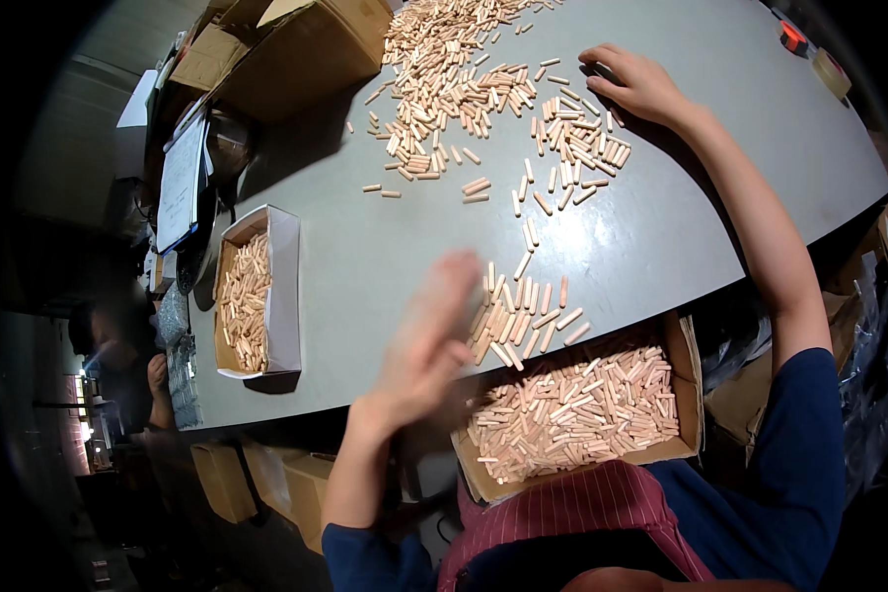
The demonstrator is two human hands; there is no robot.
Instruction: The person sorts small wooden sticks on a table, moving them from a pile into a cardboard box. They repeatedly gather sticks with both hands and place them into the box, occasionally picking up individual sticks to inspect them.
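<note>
Short wooden dowel pins lie loose over a grey table [365, 266]. My left hand [429, 340] is smeared by motion beside a small group of dowels [523, 314] at the table's near edge; whether it holds any is unclear. Farther off, my right hand [641, 84] rests on the tabletop, fingers stretched out and a little apart, at the right side of another cluster of dowels [582, 138]. Against my lap, just below the table edge, sits an open cardboard box [689, 380] filled with dowels.
A large heap of dowels [444, 59] spreads at the far side. On the left stand a small white-sided box [285, 296] of dowels, a clipboard [181, 183] and a big carton [306, 59]. A tape roll [831, 74] lies far right. Another person's hand [158, 373] shows at far left.
</note>
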